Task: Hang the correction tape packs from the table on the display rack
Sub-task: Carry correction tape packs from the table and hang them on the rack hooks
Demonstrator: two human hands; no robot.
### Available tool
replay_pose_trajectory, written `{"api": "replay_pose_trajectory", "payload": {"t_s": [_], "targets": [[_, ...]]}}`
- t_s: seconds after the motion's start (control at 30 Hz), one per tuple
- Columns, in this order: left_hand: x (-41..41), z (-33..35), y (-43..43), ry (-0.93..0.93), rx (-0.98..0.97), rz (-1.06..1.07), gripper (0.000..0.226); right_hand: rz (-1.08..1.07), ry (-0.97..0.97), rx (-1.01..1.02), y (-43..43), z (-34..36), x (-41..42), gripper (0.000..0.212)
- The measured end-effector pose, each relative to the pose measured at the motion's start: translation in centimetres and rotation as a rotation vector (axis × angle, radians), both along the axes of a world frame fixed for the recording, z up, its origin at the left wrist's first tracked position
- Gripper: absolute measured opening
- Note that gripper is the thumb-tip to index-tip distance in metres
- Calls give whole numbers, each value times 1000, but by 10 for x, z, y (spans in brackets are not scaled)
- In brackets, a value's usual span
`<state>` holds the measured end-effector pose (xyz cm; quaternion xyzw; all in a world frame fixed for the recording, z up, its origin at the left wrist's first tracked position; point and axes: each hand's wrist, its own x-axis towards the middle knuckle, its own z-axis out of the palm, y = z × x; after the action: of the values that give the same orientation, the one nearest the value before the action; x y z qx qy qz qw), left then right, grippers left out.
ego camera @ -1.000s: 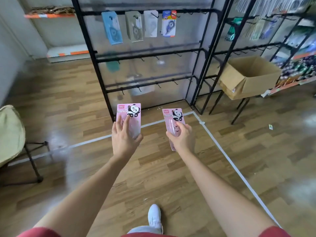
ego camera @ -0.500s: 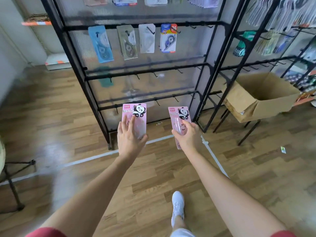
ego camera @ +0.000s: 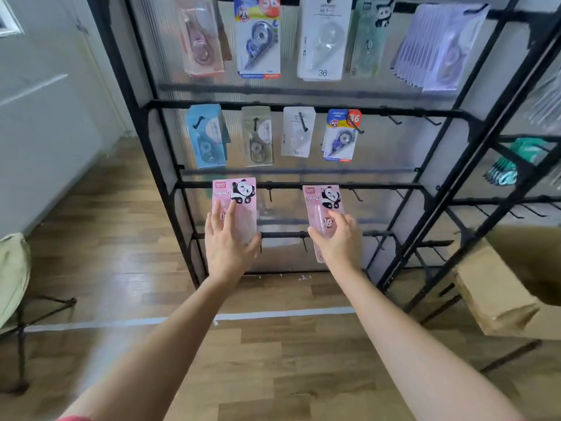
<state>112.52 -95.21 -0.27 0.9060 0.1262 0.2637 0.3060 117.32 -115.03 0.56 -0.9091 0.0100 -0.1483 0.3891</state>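
Observation:
I hold two pink panda correction tape packs upright in front of the black display rack [ego camera: 142, 153]. My left hand [ego camera: 229, 244] grips the left pack [ego camera: 239, 205] from below, fingers spread over its front. My right hand [ego camera: 337, 241] grips the right pack [ego camera: 323, 205] by its lower half. Both packs sit level with the third rail [ego camera: 382, 186], whose hooks [ego camera: 355, 195] are bare. Above, a rail carries a blue pack [ego camera: 206, 138], a clear pack [ego camera: 257, 138], a white pack [ego camera: 297, 132] and a blue-and-red pack [ego camera: 340, 136]. The top rail holds more packs [ego camera: 258, 38].
A second black rack [ego camera: 510, 165] with teal items stands to the right. A cardboard box [ego camera: 498, 287] sits on a stand at the right edge. A folding chair [ego camera: 12, 278] is at the left. White floor tape [ego camera: 273, 314] crosses the wood floor.
I have walked closer to the rack; it now fills the view and the upper rail of packs has come into sight. Both hands have risen with their pink packs to the third rail.

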Motion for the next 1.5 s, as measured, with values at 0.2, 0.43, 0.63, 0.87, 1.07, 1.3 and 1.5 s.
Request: {"api": "replay_pose_trajectory", "payload": {"t_s": [0.2,0.43,0.63,0.87,1.07,1.3,1.5], "targets": [[56,25,24,-61,36,14,81,55,-100,18,37,15,62,52],[124,18,26,-61,45,-107,84,-49,-134,79,41,11,110,51],[171,6,-20,-20,49,-308,86,-207,-151,87,-8,6,133,48],[217,-6,-93,-28,42,-430,88,-301,-135,55,-83,-2,165,48],[254,-11,-182,-3,-6,-426,85,-278,-110,40,-165,-3,209,49],[296,3,-275,-3,-42,-351,85,-186,-80,9,-251,-4,260,50],[330,18,-312,-71,27,-327,85,-110,-85,33,-281,-7,285,48]]}}
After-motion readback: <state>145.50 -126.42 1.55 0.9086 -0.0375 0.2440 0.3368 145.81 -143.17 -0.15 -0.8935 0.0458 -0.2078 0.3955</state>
